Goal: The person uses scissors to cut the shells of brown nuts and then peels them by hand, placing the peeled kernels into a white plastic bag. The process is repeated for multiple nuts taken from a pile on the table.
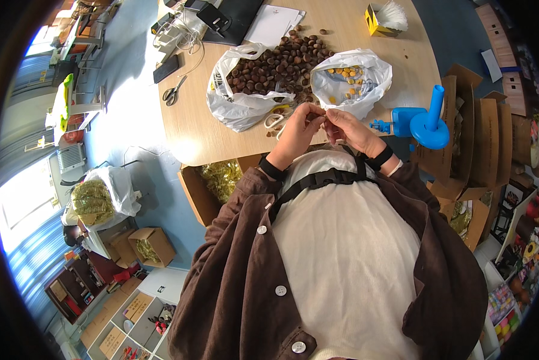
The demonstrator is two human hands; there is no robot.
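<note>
My left hand (300, 130) and my right hand (351, 130) meet at the near edge of the table, fingertips pinched together. Between them is a small brown piece, likely a chestnut, mostly covered by the fingers. Just beyond, a white plastic bag (375, 65) stands with its mouth spread, holding yellow peeled kernels (350, 74). To the left, brown chestnuts (269, 67) spill in a heap from another white plastic bag (238, 112). A white-handled tool (274, 120) lies by my left hand, partly hidden, with brown shell bits (271, 133) around it.
Black-handled scissors (174, 92) and a dark phone-like slab (166, 69) lie on the table's (193, 126) left side, near tangled white cables (183, 27). A yellow-and-black box (379, 24) sits at the far right. A blue plastic device (427, 123) and cardboard boxes (470, 135) flank my right.
</note>
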